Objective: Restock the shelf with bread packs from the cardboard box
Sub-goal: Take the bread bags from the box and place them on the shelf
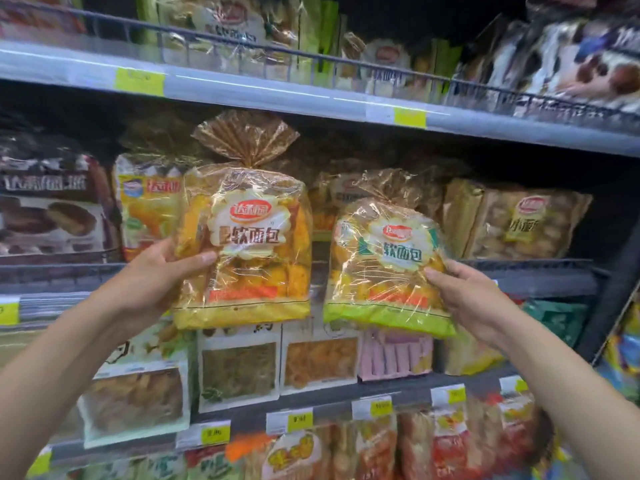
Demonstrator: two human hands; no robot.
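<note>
Left hand (152, 271): gripping the yellow-banded bread pack (249, 244) at its lower left side, thumb lying across the front.
Right hand (471, 299): gripping the green-banded bread pack (384, 268) at its lower right edge, thumb on the front film.
Pack position: both are hanging in the air before the front edge of the middle shelf (540, 282), side by side with a narrow gap, neither resting on it yet.
Step (judged): presenting two packs for placement among the stocked packs (149, 209).
Risk 1: slick film and one-sided holds; a pack may be slipping or swinging as it is pushed in.
Risk 2: the tall gathered top of the yellow-banded pack may be catching the upper shelf (277, 95).
Risk 3: pushing in blind may be toppling packs behind.
Hidden: cardboard box out of view; fingers behind the packs; any free slot is covered by the held packs; shelf labels are blurring.
</note>
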